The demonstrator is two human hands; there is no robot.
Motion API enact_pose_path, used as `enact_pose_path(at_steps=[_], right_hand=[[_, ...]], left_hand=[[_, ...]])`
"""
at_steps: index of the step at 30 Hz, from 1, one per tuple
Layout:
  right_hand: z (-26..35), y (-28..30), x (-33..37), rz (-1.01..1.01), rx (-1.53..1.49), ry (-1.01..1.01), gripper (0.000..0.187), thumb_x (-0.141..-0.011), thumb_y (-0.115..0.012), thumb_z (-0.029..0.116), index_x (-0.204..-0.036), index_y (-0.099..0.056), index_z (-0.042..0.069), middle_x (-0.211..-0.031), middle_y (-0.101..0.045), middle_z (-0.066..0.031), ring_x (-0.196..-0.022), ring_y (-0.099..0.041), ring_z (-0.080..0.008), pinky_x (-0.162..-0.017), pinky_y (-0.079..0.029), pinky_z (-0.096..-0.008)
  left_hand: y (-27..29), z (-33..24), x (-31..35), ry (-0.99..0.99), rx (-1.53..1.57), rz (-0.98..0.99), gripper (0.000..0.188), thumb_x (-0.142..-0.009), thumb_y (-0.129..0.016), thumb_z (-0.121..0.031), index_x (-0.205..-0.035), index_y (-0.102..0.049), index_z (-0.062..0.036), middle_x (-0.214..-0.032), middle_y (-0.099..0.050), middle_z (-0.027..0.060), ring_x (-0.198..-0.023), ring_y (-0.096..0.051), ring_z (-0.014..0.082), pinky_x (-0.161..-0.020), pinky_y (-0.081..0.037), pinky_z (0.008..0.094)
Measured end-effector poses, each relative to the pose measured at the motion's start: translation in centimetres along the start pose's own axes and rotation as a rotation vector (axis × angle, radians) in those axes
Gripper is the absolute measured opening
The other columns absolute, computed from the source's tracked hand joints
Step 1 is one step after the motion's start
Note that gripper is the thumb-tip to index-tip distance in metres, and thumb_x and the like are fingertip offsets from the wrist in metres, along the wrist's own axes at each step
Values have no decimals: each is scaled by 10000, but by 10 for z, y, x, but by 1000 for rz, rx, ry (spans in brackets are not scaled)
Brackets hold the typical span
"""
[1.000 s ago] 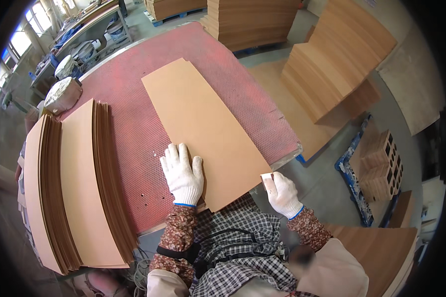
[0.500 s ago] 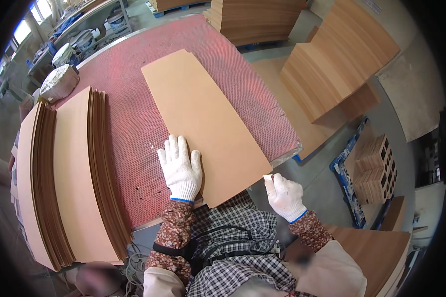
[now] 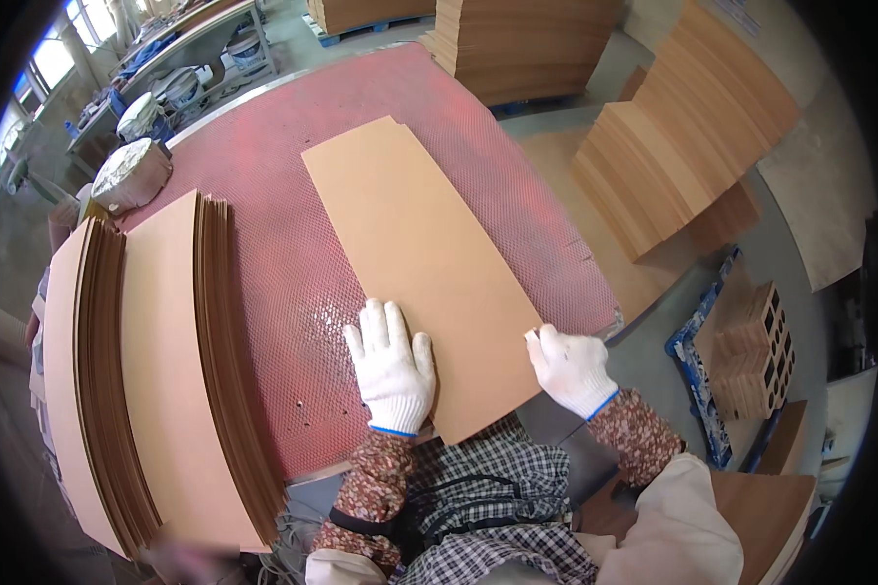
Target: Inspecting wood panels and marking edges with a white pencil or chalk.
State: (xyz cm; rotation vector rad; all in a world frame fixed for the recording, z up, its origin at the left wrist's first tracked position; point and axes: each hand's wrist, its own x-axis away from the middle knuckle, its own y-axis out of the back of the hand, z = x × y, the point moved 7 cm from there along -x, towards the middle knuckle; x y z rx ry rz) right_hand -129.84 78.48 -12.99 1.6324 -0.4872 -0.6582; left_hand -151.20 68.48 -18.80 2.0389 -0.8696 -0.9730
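A long tan fibreboard panel (image 3: 429,244) lies on a red, mesh-patterned tabletop (image 3: 283,253), its near end reaching the table's front edge. My left hand (image 3: 392,370), in a white knit glove, rests flat across the panel's left edge near that end, fingers extended. At the right edge, just beyond the near right corner, my right hand (image 3: 571,369) is closed in a matching glove. A small pale, flat piece (image 3: 532,335) shows at its thumb and forefinger; its kind is unclear. The curled fingers hide the rest of it.
Two stacks of thin panels, an outer stack (image 3: 73,390) and an inner stack (image 3: 171,361), stand on the left. A round, wrapped block (image 3: 132,175) sits behind them. Tall board piles (image 3: 527,44) rise beyond the table, and a blue pallet (image 3: 688,370) stands right.
My right hand has moved from the panel's near right corner a little farther up its right edge. The left hand stays flat on the panel. The whole view has shifted slightly.
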Motion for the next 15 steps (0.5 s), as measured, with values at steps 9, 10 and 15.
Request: enact_pose_path(at_steps=[9,10,15], right_hand=[[-7,-57,-186,146,34,-43,343,-1119,-465,339,-996,-658,84,-802,-780,-167,-654,-768,-367,-557,-580,-546],[-7,-64,-207,137,31,-46,354,-1119,-457,348,-1022,-668,81,-832,-789,-178,-693,-778,-380,-594,-588,-568],[-11,-93,-306,137,27,-39,389,-1113,-458,387,-1157,-671,64,-912,-809,-186,-819,-798,-412,-700,-609,-608]], left_hand=[[8,-7,-1,23,49,33,613,-954,-670,-247,-1430,-548,120,-1522,-518,347,-1428,-476,521,-1229,-312,666],[8,-8,-1,24,57,48,615,-951,-669,-254,-1425,-546,119,-1517,-517,348,-1416,-480,524,-1223,-316,667],[-8,-2,7,77,55,178,736,-962,-679,-333,-1516,-499,117,-1627,-433,352,-1555,-363,503,-1296,-217,665]])
